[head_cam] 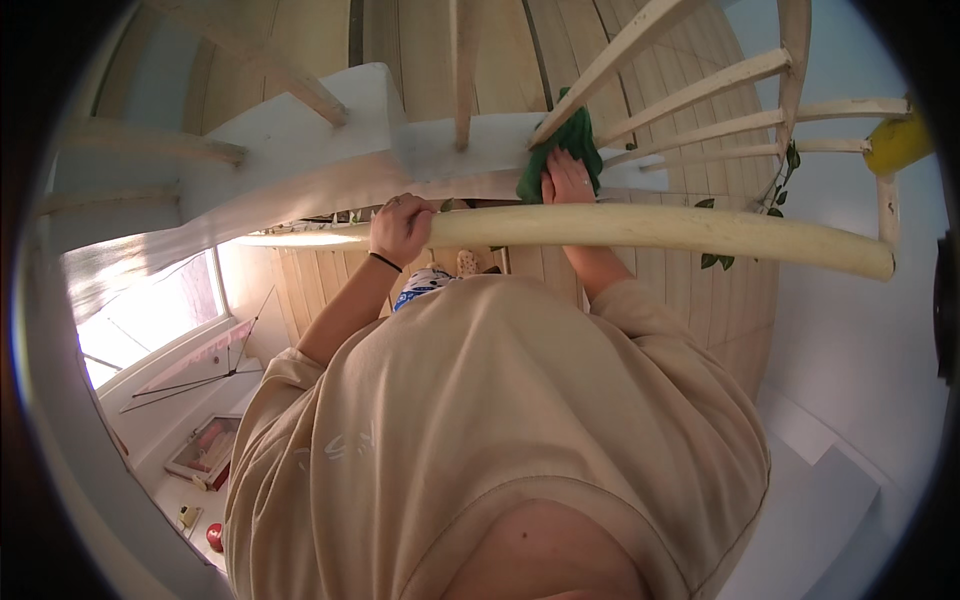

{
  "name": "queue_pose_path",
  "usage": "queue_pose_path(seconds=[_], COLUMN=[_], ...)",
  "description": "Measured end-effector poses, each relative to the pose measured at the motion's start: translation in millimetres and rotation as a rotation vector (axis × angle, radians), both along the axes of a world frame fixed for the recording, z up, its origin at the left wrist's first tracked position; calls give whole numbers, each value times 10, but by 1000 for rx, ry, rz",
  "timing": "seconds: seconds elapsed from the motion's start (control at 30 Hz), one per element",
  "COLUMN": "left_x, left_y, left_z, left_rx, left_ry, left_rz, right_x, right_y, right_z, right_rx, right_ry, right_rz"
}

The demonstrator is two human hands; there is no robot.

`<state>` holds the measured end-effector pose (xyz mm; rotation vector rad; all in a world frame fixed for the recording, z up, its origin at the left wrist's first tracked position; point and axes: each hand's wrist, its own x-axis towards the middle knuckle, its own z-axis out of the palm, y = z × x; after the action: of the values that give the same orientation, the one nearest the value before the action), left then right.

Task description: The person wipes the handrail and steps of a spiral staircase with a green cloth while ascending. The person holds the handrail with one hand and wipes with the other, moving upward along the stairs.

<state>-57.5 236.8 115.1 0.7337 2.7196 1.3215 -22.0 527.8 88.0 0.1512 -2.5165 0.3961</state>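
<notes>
My left hand point(402, 229) is closed around the cream wooden handrail point(637, 226) that runs across in front of me. Beyond the rail, my right hand point(568, 178) lies on a green cloth point(576, 135), its fingers pressing the cloth at the foot of a cream wooden baluster point(600, 75). The cloth drapes over the white stepped ledge point(487, 135) in which the balusters stand. My right forearm passes behind or under the rail, and part of it is hidden there. Whether my right fingers grip the cloth or only press it cannot be fully seen.
More balusters point(463, 82) rise on both sides of the cloth. Leafy vines point(787, 180) hang near the rail's right part. A yellow object point(896, 142) sits by the far right post. At left are a bright window point(150, 322) and a framed box point(204, 451). Wooden floorboards show below.
</notes>
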Motion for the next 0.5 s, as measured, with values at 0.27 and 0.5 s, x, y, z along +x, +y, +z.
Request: queue_pose_path(seconds=[0.27, 0.5], left_x=[-12, -30], left_y=[30, 24], left_z=[30, 36], left_rx=[20, 21], left_ry=[34, 36], left_rz=[-1, -35], right_x=[40, -74], right_y=[65, -365], right_z=[-55, -393], right_rx=[-22, -350], right_ry=[-45, -282], right_rz=[423, 281])
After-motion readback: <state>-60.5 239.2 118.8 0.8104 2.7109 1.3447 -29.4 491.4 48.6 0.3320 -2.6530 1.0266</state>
